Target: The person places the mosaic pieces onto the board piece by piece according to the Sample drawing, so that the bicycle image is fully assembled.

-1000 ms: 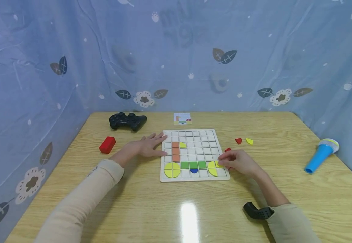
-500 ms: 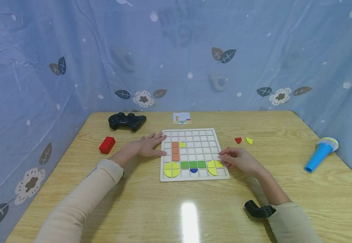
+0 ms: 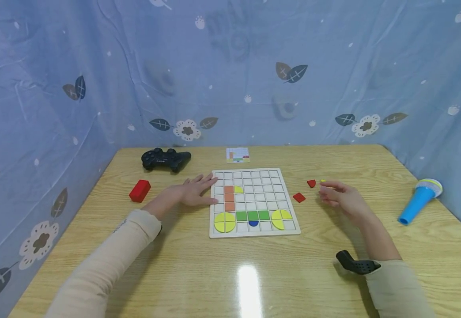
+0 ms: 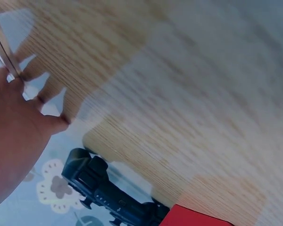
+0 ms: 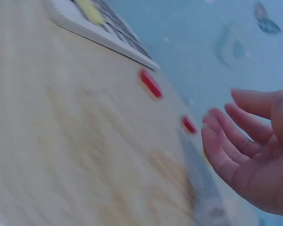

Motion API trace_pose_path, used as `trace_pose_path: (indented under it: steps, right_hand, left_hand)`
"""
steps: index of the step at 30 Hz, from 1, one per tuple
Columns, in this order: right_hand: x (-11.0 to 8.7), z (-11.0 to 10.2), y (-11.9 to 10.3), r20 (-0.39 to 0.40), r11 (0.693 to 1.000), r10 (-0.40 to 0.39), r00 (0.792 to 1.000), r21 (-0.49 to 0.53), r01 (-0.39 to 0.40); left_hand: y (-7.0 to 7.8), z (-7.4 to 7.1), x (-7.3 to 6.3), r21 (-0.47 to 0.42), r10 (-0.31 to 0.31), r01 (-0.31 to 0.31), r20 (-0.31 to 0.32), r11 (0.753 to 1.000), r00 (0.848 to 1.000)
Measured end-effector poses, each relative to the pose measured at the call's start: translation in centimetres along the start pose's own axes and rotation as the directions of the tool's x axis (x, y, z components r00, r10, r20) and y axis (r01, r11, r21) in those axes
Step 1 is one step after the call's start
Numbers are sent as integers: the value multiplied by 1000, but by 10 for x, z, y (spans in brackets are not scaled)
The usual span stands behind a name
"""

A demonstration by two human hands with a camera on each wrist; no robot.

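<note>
A white grid board [image 3: 270, 187] lies on the table with coloured tiles in its squares. Along its left edge rests my left hand [image 3: 195, 191], fingers spread and touching the rim. Two yellow quarter tiles and another beside them form three quarters of a circle [image 3: 278, 220] at the lower right; a whole yellow circle [image 3: 225, 222] sits lower left. My right hand [image 3: 345, 199] is off the board to the right, and the right wrist view shows nothing between its loosely bent fingers. It partly covers a yellow quarter tile [image 3: 323, 180]. Nearby lie a red square tile [image 3: 299, 198] and a red quarter tile [image 3: 311, 183].
A printed pattern card [image 3: 238, 155] lies behind the board. At the left are a black game controller [image 3: 165, 159] and a red block [image 3: 140, 191]. A blue toy microphone [image 3: 420, 202] lies at the right. A blue patterned curtain [image 3: 230, 75] hangs behind the table.
My right hand let go of a yellow quarter tile in the board's lower right and moved right and away, uncovering the red square tile. The left hand stayed put.
</note>
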State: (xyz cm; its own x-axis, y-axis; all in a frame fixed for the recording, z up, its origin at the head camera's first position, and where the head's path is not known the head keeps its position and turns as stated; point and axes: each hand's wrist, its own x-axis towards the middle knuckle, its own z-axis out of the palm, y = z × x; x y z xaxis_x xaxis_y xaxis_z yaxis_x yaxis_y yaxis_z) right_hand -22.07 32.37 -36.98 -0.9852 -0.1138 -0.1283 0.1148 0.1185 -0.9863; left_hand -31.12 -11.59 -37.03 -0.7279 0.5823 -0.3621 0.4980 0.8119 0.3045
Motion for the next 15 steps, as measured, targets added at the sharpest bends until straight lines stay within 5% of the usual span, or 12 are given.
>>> trace_pose_path:
  steps: [2, 7, 12, 15]
  right_hand:
    - [1, -12, 1, -2, 988, 6, 1000, 157, -6]
    - [5, -33, 7, 36, 885, 38, 999, 463, -50]
    - [10, -39, 10, -40, 856, 70, 997, 516, -39]
    - [13, -39, 13, -124, 885, 81, 989, 465, -14]
  left_hand:
    - [0, -1, -1, 3, -5, 5, -4, 1000, 1000]
    - [-2, -2, -4, -3, 0, 0, -9, 1000, 1000]
    - [-5, 1, -3, 0, 29, -29, 1, 1000, 1000]
    - [-4, 2, 0, 0, 46, -46, 4, 999, 999]
